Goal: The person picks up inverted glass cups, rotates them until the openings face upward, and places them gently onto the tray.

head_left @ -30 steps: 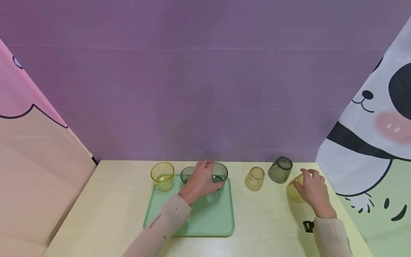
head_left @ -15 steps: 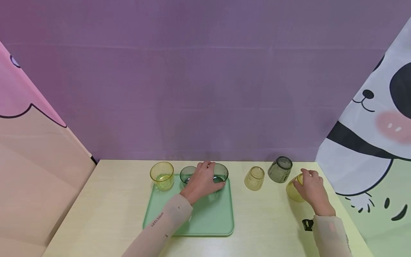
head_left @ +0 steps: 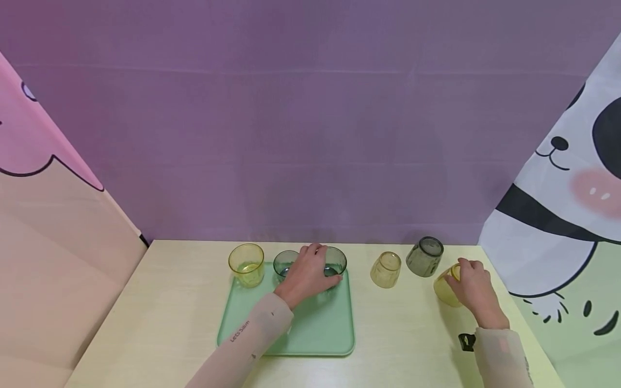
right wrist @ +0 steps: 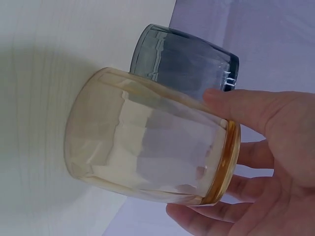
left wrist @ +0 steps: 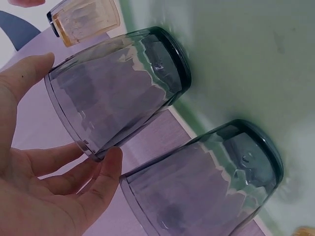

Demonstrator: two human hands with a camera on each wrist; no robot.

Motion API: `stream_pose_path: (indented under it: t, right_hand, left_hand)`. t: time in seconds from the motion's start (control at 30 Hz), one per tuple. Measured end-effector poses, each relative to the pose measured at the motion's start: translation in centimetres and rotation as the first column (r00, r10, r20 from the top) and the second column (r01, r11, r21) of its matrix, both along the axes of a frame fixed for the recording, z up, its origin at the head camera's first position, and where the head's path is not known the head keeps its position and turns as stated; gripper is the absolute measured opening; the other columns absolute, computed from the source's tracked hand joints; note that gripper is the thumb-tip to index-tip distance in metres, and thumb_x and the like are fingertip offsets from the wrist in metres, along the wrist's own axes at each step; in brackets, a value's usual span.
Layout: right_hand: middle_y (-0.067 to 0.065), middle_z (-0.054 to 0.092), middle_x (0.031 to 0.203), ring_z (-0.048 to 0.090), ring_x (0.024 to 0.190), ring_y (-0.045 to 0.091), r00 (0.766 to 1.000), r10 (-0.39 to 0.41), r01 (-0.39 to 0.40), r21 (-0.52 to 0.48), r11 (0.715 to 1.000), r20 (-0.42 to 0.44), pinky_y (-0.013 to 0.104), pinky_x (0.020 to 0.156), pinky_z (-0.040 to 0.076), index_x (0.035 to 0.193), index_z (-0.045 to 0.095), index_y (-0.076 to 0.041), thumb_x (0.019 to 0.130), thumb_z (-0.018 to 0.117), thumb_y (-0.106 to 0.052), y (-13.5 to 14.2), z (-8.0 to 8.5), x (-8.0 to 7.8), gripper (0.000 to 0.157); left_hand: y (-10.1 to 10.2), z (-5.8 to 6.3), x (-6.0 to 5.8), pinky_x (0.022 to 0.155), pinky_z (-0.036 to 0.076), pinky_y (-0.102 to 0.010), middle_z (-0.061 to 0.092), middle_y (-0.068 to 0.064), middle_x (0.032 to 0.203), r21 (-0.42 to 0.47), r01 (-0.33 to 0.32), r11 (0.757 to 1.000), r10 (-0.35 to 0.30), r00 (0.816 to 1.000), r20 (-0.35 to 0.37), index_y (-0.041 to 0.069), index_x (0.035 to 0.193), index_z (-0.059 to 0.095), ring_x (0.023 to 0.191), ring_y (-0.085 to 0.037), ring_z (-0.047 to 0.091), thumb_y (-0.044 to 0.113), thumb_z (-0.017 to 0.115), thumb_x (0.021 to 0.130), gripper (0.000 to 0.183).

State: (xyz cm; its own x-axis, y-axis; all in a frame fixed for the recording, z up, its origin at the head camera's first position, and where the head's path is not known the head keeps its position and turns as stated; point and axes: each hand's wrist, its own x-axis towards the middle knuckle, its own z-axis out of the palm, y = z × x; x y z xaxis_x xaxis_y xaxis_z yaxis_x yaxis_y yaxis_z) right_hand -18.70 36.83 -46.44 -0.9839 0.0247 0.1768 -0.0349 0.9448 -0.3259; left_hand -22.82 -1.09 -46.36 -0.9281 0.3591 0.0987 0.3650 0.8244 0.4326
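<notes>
My left hand (head_left: 309, 274) holds a grey-green glass (left wrist: 118, 88) near its rim, thumb on one side and fingers on the other. That glass is upright at the back right of the green tray (head_left: 315, 337). Left of it stands a second grey-green glass (left wrist: 206, 182), partly hidden by my hand in the head view. A yellow glass (head_left: 246, 265) stands upright at the tray's back left corner. At the right of the table, my right hand (head_left: 477, 291) grips an upside-down yellow glass (right wrist: 147, 147) around its base, its rim close to the tabletop.
Two more upside-down glasses stand between the tray and my right hand: a small yellow one (head_left: 385, 271) and a dark grey one (head_left: 425, 257). The pale table (head_left: 145, 323) ends at a purple backdrop (head_left: 310, 161). A black strap piece (head_left: 467, 342) shows by my right cuff.
My left hand and the grey-green glass in it have shifted very slightly to the right. My right hand stays on the yellow glass.
</notes>
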Motion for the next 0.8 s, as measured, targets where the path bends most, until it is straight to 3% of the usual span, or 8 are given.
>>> stream_pose_path:
  t: [0.3,0.53,0.8]
  right_hand:
    - [0.05,0.043,0.116,0.047,0.099,0.069,1.0,0.019,-0.019,0.011,1.0,-0.015,0.071,0.084,0.042,0.124,0.045,0.024,0.093,0.069,-0.015,-0.7,0.6,0.6,0.056]
    - [0.047,0.046,0.113,0.049,0.097,0.066,0.993,0.055,-0.056,-0.003,0.998,-0.107,0.07,0.083,0.042,0.123,0.048,0.023,0.089,0.074,-0.013,-1.8,1.8,1.7,0.055]
    - [0.044,0.05,0.111,0.053,0.095,0.062,0.963,0.132,-0.141,-0.023,0.99,-0.234,0.068,0.08,0.045,0.121,0.052,0.021,0.085,0.078,-0.008,-3.4,3.4,3.2,0.054]
  left_hand:
    - [-0.3,0.4,0.5,0.097,0.049,-0.048,0.044,-0.016,0.146,0.043,-0.01,0.999,0.01,1.0,0.009,0.0,0.145,0.047,0.134,-0.033,0.041,0.051,0.072,0.087,0.081]
    - [-1.0,1.1,1.3,0.103,0.045,-0.044,0.044,-0.014,0.146,0.12,-0.02,0.993,0.019,1.0,0.004,0.0,0.146,0.047,0.135,-0.031,0.04,0.051,0.074,0.086,0.083]
    - [-2.1,2.2,2.9,0.106,0.042,-0.044,0.047,-0.013,0.143,0.2,-0.013,0.98,0.017,1.0,-0.023,-0.001,0.143,0.05,0.133,-0.031,0.042,0.047,0.077,0.086,0.079]
